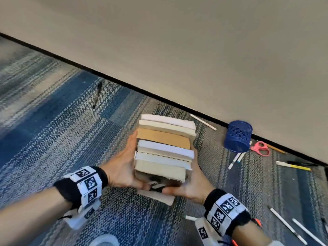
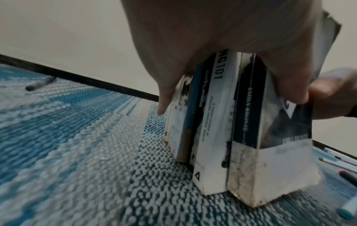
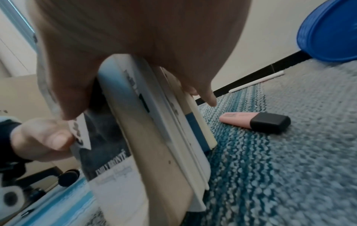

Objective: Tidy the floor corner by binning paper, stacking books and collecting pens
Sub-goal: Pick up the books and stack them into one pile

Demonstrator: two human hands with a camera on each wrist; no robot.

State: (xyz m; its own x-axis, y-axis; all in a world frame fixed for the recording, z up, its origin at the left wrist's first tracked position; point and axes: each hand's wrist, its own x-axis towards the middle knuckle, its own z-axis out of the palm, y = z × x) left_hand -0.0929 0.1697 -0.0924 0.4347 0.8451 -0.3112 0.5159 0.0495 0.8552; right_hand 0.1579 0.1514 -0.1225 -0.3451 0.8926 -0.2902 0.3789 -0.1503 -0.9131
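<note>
— Clamping the row of books (image 1: 164, 150) from both sides, the person has the left hand (image 1: 122, 167) flat against the spines and the right hand (image 1: 191, 185) on the page edges, thumbs curled over the near cover. How do the books lie?

— They stand on end on the carpet (image 1: 62, 132), covers pressed together, the row's long axis running from the wrists toward the wall (image 1: 195, 50). The left wrist view shows the bottom corners touching the floor, or very nearly. Both hands are equally near; neither leads.

— And the room for moving?

— The baseboard (image 1: 124, 82) lies just beyond the far book, so there is little travel that way. To the right sit the blue pen cup (image 1: 237, 137), pink scissors (image 1: 260, 148) and loose pens (image 1: 236, 159); a pink highlighter (image 3: 255, 122) lies near the right fingers. To the left the carpet holds only one black pen (image 1: 97, 95), well apart.

— So the next move?

— Probably tipping the row flat. Leftward looks freest; loosening the squeeze first could let the middle books slide.
</note>
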